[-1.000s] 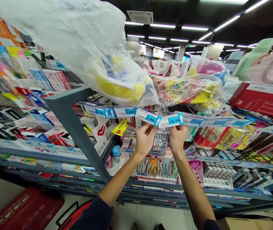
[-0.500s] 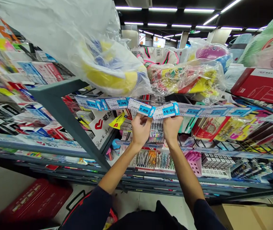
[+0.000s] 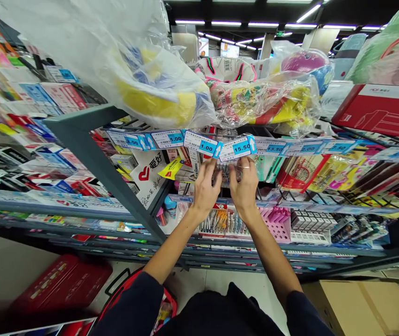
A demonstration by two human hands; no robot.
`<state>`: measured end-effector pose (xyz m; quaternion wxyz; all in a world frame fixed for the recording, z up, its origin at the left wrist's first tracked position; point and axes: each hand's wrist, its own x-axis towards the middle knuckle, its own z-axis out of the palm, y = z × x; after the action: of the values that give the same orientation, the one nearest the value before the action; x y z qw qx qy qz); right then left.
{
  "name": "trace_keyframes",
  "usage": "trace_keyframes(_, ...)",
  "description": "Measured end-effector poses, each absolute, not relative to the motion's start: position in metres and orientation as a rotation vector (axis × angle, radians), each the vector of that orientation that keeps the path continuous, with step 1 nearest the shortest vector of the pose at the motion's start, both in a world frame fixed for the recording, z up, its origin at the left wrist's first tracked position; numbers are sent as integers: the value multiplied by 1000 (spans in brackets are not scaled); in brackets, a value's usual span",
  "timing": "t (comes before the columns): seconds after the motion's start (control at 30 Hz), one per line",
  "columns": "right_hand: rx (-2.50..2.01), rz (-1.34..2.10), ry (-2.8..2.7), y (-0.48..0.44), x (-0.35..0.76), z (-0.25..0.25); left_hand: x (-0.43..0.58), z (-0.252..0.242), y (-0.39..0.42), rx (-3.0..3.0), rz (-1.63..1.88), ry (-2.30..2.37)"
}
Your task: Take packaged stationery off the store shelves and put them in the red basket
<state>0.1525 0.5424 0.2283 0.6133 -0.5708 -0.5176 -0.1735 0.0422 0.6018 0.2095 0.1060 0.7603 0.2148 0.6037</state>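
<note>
My left hand [image 3: 206,189] reaches up to the shelf, fingers stretched and thumb apart, just below a price tag reading 1.00 [image 3: 201,143]. Close beside it, my right hand [image 3: 244,189], with a ring on one finger, is spread beneath the 15.50 price tag [image 3: 237,148]. Between the two hands shows a clear-fronted pack of pens [image 3: 225,173], partly covered by my fingers. Whether the fingertips press on it is hard to see. Left of my hands stands a slim white box marked 0.38 mm [image 3: 195,160].
Plastic-wrapped balls and inflatables [image 3: 171,100] lie on top of the rack. A grey post [image 3: 108,182] stands to the left. Below are trays of pens [image 3: 213,221] and a pink basket [image 3: 274,224]. On the floor are a red shopping basket [image 3: 171,301] and a cardboard box [image 3: 364,303].
Both hands have moved slightly down from the price tags, and their fingers have opened out. The 1.00 and 15.50 tags now sit free of my fingers.
</note>
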Motion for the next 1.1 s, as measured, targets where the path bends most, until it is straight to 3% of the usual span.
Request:
trace_keyframes(0.47, -1650, -365, -1265, 557, 155, 239, 59, 226, 594, 2488, 1432, 911)
trace_keyframes(0.83, -1557, -233, -1349, 510, 132, 217, 27, 218, 546, 2468, 1355, 874)
trace_keyframes(0.97, -1460, -190, -1329, 460, 125, 184, 4, 192, 506, 2357, 1386, 832)
trace_keyframes(1.1, -1338, -75, -1344, 424, 114, 124, -26, 117, 477, 2164, 1369, 836)
